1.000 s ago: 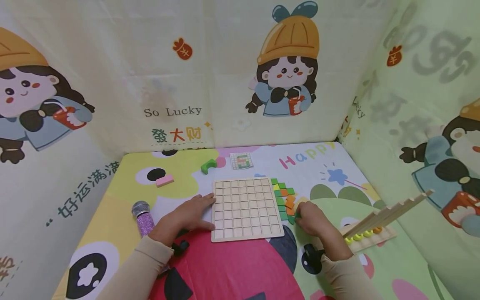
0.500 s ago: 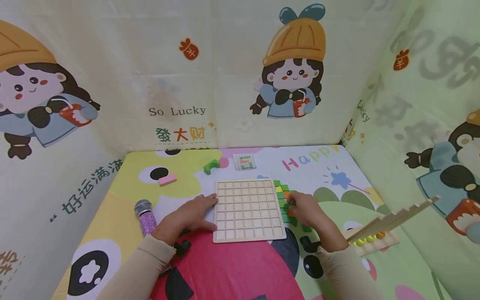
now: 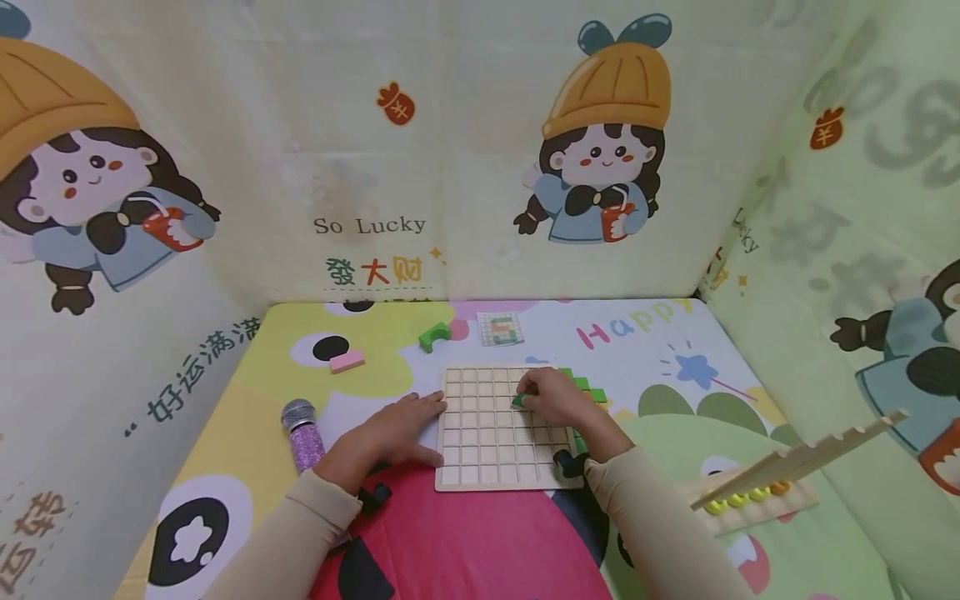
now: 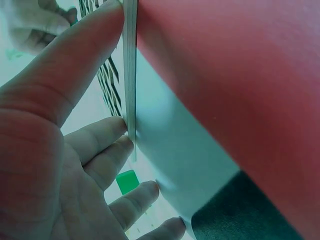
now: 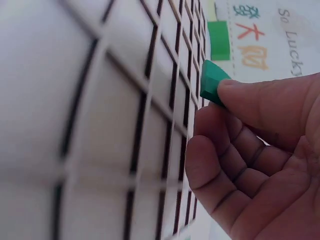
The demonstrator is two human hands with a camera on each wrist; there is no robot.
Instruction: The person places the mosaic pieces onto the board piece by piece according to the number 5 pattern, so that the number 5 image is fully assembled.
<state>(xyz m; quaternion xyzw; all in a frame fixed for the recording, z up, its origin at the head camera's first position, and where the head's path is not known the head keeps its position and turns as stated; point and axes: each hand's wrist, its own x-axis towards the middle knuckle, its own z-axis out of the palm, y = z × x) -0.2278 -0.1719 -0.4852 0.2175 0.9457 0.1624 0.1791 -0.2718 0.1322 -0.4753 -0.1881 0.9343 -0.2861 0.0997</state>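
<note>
A wooden grid board (image 3: 480, 433) lies on the table before me. My left hand (image 3: 393, 429) rests at its left edge; in the left wrist view the thumb and two fingertips touch the board's side. Over the upper right of the grid, my right hand (image 3: 555, 398) pinches a small green tile (image 5: 212, 82) between thumb and fingers. In the right wrist view that tile has one curved side and is held close to the grid. Green tiles (image 3: 597, 395) and some orange ones lie along the board's right edge, partly hidden by my right hand and forearm.
Behind the board lie a printed pattern card (image 3: 500, 329), a green arch block (image 3: 435, 337) and a pink block (image 3: 347, 361). A glittery purple microphone (image 3: 304, 435) is at the left. A slotted wooden stand (image 3: 802, 458) with yellow pieces stands at the right.
My right hand has gone from the loose tiles at the right to above the grid, carrying the green tile. The left hand stays at the board's edge. The head view has shifted slightly.
</note>
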